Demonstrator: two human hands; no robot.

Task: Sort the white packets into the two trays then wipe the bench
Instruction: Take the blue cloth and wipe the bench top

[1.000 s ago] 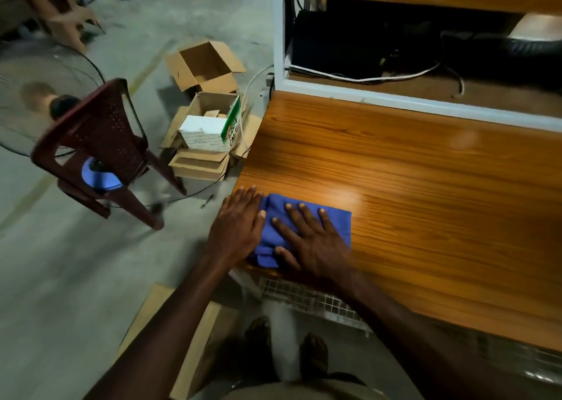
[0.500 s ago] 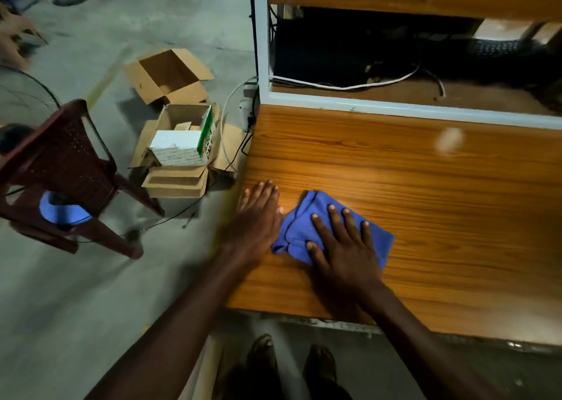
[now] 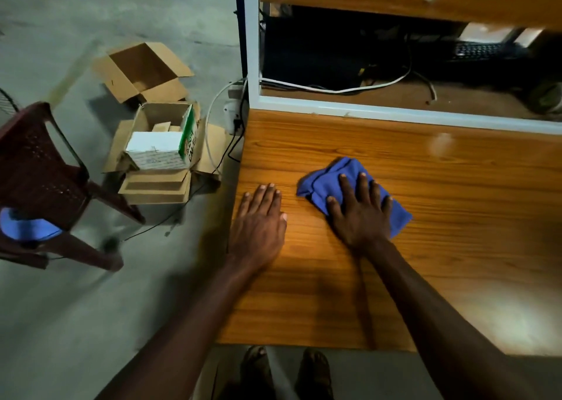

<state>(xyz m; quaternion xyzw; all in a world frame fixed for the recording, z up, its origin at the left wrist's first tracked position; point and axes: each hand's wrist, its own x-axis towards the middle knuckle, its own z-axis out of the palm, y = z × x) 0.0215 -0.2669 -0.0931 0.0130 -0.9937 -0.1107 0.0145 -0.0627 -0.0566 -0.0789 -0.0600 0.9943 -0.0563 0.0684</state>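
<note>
Wiping the bench (image 3: 456, 186) with a cloth (image 3: 322, 183).
Right hand (image 3: 360, 214) flat on cloth; left hand (image 3: 258, 217) flat beside it; best keep pressure even.

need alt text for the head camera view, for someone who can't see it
Seen from above, a person's right hand presses flat on a crumpled blue cloth on a wooden bench, while the left hand rests flat on the bench near its left edge. On the floor to the left are open cardboard boxes and a dark red plastic chair.
</note>
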